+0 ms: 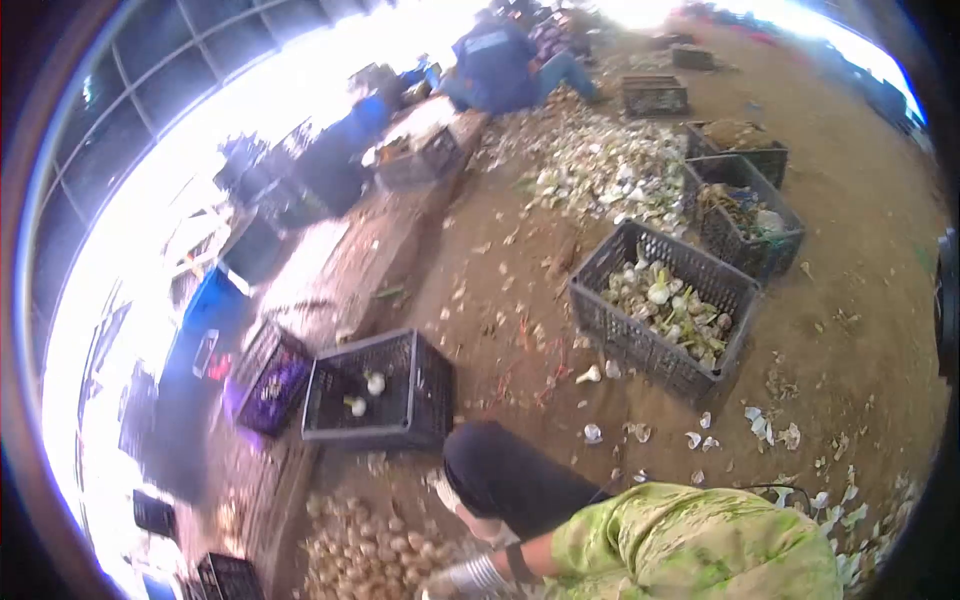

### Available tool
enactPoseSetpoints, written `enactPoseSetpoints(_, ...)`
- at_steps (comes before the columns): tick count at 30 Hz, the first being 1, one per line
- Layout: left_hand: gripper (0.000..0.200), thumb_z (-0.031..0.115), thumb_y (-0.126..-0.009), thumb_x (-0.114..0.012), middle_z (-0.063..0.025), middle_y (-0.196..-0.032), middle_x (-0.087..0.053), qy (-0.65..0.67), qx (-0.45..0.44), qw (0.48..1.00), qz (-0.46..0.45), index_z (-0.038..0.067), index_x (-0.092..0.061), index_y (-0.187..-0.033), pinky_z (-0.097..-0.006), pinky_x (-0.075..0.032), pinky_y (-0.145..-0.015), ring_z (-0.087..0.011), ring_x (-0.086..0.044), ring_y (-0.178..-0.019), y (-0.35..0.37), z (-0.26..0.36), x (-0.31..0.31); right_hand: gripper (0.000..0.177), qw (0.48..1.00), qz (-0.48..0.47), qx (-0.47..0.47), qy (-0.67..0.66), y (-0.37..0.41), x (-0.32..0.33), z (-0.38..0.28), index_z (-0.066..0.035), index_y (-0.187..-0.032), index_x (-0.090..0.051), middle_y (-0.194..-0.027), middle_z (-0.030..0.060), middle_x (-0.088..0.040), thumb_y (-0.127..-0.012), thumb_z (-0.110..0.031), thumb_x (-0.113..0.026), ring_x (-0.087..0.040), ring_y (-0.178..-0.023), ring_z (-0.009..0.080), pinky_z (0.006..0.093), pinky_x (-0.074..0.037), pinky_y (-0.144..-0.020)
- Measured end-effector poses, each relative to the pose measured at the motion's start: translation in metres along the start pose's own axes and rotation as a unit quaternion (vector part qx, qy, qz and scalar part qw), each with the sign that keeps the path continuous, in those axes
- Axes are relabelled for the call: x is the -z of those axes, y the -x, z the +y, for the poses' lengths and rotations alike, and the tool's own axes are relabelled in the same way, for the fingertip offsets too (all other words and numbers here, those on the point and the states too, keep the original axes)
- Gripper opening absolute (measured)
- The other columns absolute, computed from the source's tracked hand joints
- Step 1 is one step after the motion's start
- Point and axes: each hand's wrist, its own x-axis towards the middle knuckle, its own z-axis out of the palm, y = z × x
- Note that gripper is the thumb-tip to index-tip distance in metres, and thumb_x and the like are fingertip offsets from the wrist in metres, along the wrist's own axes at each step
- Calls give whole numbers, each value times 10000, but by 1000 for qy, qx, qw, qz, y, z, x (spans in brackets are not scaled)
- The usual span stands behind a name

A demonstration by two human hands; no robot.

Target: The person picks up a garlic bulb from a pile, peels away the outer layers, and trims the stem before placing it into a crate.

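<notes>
My right hand [459,580], in a whitish glove with a striped cuff, is at the bottom edge, by a heap of garlic bulbs [375,550] on the ground. Its fingers are blurred and partly cut off by the frame, so I cannot tell whether they hold a bulb. A dark band circles the wrist, below a yellow-green patterned sleeve [640,530]. Just above the hand, my bent knee in dark trousers [510,470] juts in from the right. My left hand is out of view. Beyond the knee, a black plastic crate [430,390] has two trimmed bulbs inside.
A larger crate [590,310] to the right holds many stemmed garlic bulbs. Further crates [770,245] stand behind it. Peelings [600,165] litter the ground, and a person in dark blue [495,65] sits beyond. A purple-lined crate [270,380] is at the left.
</notes>
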Motion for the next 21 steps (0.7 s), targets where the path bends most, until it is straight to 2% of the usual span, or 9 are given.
enactPoseSetpoints(3,260,192,-817,-573,-150,-910,-604,52,-14,992,118,-5,-603,-983,-374,-483,-670,-275,-602,-780,3,-1,0,285,999,-23,-6,-33,-4,-5,8,-45,-1039,-549,-906,45,-604,-850,-255,-515,-569,-786,169,318,-497,-729)
enactPoseSetpoints(7,76,102,-828,-573,-9,-705,-562,-136,28,967,214,27,-570,-820,-199,-389,-540,-58,-500,-629,18,9,-8,325,986,-115,-67,-102,-7,-17,14,-33,-979,-551,-863,46,-601,-893,-337,-475,-577,-729,180,312,-504,-697)
enactPoseSetpoints(8,72,83,-825,-570,-5,-683,-553,-144,-33,973,179,19,-550,-802,-197,-394,-502,-58,-510,-617,20,-12,20,542,866,30,-347,-359,-19,-18,15,21,-1029,-548,-879,113,-619,-855,-489,-494,-610,-740,221,351,-522,-692)
enactPoseSetpoints(10,69,63,-816,-584,-65,-744,-587,106,-50,973,200,15,-539,-839,-253,-476,-541,-130,-576,-646,22,-18,22,813,893,66,-321,-308,-16,-15,26,74,-1139,-488,-997,234,-594,-778,-655,-475,-622,-863,278,372,-549,-645)
enactPoseSetpoints(13,62,34,-828,-544,-151,-826,-614,202,-65,953,215,0,-531,-877,-364,-537,-637,-246,-623,-721,34,-15,58,754,861,-32,-351,-367,-24,-12,25,19,-1170,-480,-1082,247,-560,-807,-640,-432,-630,-763,289,313,-552,-542)
enactPoseSetpoints(16,239,79,-771,-659,-134,-882,-611,-202,62,959,188,-5,-527,-951,-312,-511,-728,-241,-612,-765,48,-27,92,781,817,-121,-349,-443,-30,-7,45,14,-1230,-424,-1125,274,-530,-806,-643,-429,-620,-816,311,293,-547,-549)
enactPoseSetpoints(18,594,139,-626,-784,-136,-1047,-560,-477,-88,854,188,17,-500,-1133,-343,-446,-829,-232,-530,-994,52,-19,75,746,832,-78,-378,-397,-33,-15,43,7,-1245,-410,-1134,251,-536,-822,-606,-441,-617,-846,282,304,-546,-565)
enactPoseSetpoints(19,629,168,-606,-791,-146,-1069,-545,-448,-111,863,206,31,-503,-1148,-357,-440,-830,-251,-516,-1020,51,-19,67,677,897,-98,-331,-277,-31,-22,40,3,-1229,-425,-1122,207,-557,-844,-553,-446,-608,-893,248,311,-545,-624)
enactPoseSetpoints(21,629,185,-623,-756,-162,-1104,-527,-388,-114,892,200,30,-499,-1175,-387,-433,-845,-284,-510,-1038,50,-29,50,653,881,-105,-356,-293,-31,-18,59,-2,-1220,-436,-1117,184,-565,-850,-541,-442,-605,-908,238,320,-540,-667)
